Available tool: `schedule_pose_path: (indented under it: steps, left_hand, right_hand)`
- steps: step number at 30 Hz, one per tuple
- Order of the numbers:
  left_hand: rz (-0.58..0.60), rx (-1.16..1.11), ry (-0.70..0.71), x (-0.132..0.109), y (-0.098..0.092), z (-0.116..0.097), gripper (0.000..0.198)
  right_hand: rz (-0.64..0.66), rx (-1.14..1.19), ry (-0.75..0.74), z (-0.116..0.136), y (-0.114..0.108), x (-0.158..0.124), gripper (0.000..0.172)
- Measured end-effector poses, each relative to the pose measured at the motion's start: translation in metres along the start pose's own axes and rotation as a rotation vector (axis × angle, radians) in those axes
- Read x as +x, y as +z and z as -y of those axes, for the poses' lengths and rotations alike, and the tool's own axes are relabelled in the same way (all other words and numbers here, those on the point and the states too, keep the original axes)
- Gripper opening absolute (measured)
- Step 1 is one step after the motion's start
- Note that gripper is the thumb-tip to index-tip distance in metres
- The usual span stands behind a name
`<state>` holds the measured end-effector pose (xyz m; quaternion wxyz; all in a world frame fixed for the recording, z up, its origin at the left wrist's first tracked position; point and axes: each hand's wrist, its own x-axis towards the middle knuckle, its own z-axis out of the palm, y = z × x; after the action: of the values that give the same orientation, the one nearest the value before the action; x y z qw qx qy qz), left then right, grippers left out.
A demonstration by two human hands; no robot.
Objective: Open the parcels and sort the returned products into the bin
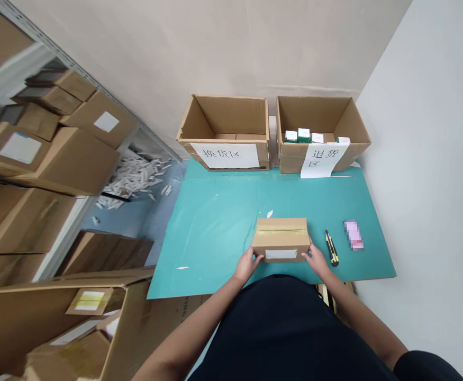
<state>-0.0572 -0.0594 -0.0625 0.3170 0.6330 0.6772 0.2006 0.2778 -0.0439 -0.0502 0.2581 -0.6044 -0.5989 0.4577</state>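
A small cardboard box [282,238] with yellowish tape along its top and a white label on its near side rests on the green table [215,227]. My left hand [249,264] grips its left end, thumb at the near face. At the opposite end my right hand [315,259] holds the box the same way. Just right of that hand lies a yellow and black utility knife [332,248] with its tip pointing away from me. A pink, pixelated item [354,235] lies farther right.
Two open cartons with paper signs stand at the table's back: the left carton [225,156] and the right carton [290,159], which holds several white-and-green boxes [303,135]. Shelved cartons [76,159] are on the left. A large open carton [136,317] with parcels stands at lower left.
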Motion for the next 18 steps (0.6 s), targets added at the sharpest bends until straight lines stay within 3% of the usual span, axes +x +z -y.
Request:
schedule_pose_path:
  steps: [4,8,18]
  left_hand:
    - [-0.026,0.024,0.007,0.025,-0.003,-0.008,0.045]
    - [-0.019,-0.019,-0.026,0.042,-0.004,-0.017,0.052]
    - [0.029,-0.250,-0.165,0.024,-0.002,-0.023,0.069]
  right_hand:
    - [-0.038,-0.014,-0.018,0.010,-0.007,0.022,0.064]
    - [-0.059,0.059,0.020,0.015,-0.007,0.034,0.069]
    - [-0.045,0.218,0.167,0.009,0.006,0.011,0.079]
